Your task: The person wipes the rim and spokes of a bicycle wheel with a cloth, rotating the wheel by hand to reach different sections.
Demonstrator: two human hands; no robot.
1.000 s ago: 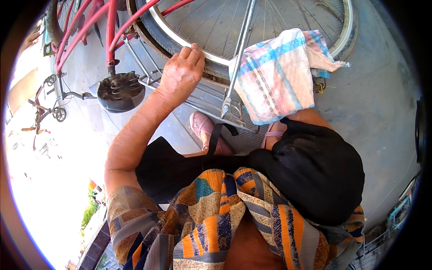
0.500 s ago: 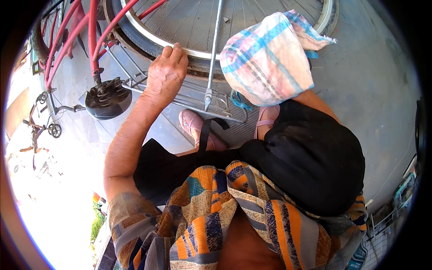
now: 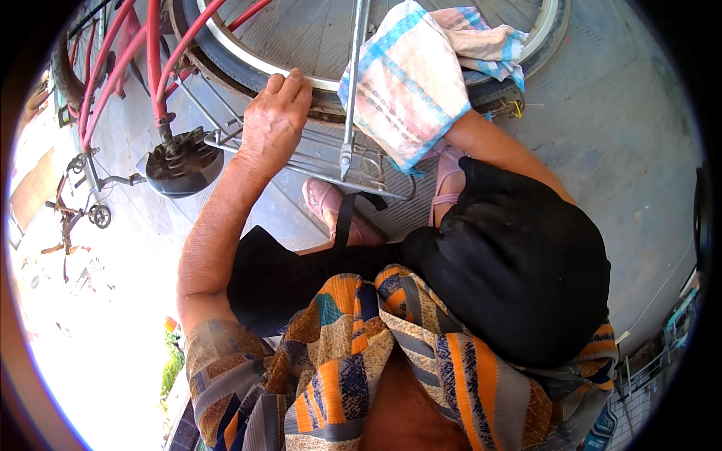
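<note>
Cloth, checked pale pink, white and blue [image 3: 410, 83], drapes the hidden right hand at the black-tyred, silver-rimmed bicycle wheel [image 3: 244, 58]; that hand's grip cannot be told. Left hand [image 3: 277, 120] grasps the wheel's edge. Wiping appears underway; next move calls for steadiness.

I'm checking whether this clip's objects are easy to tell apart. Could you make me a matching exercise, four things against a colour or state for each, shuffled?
Things:
1. Left hand
2. Cloth
3. Bicycle frame
4. Saddle

Colour or state:
A. red
B. dark, with coils showing
C. fingers bent at the wheel
D. pale, with blue stripes

Pairs: 1-C, 2-D, 3-A, 4-B
</note>
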